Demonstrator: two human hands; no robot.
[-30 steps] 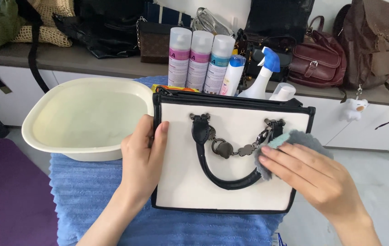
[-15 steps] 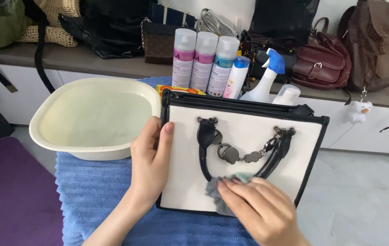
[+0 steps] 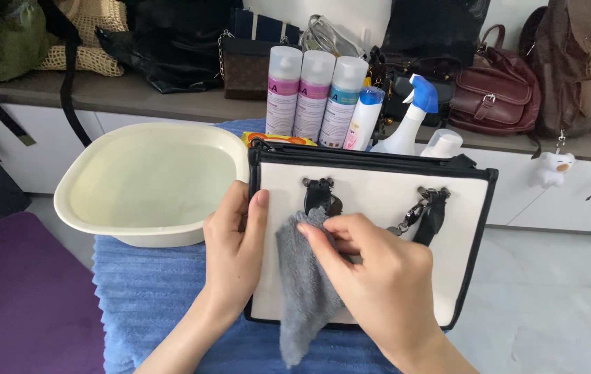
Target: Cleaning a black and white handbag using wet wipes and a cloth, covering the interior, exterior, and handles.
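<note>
While the head view looks straight down, a blue towel (image 3: 150, 298) covers the table and carries the two largest things: a cream plastic basin (image 3: 147, 185) at the left and a white handbag (image 3: 371, 242) with black trim lying flat at the centre, its black handles and metal rings facing up. Behind them a grey shelf (image 3: 136, 97) runs along the wall, bearing dark bags, a woven straw bag (image 3: 88, 38), a maroon leather bag (image 3: 493, 93) and a brown backpack (image 3: 583, 62), from which a small white bear charm (image 3: 551, 168) hangs. Just behind the handbag's upper edge stand three tall spray cans (image 3: 316, 97), a smaller white bottle with a blue cap (image 3: 365, 118) and a spray bottle with a blue trigger (image 3: 413, 118). A purple mat (image 3: 19, 298) lies on the floor at lower left. The right hand (image 3: 378, 284) rests on the white front panel, fingers curled and closed on a grey cloth (image 3: 306, 291), which it presses against the panel just beside the left handle mount; the loose end of the cloth hangs over the bag's lower edge. The left hand (image 3: 237, 249) lies flat and open against the bag's left side, fingers extended along the black trim, gripping nothing.
</note>
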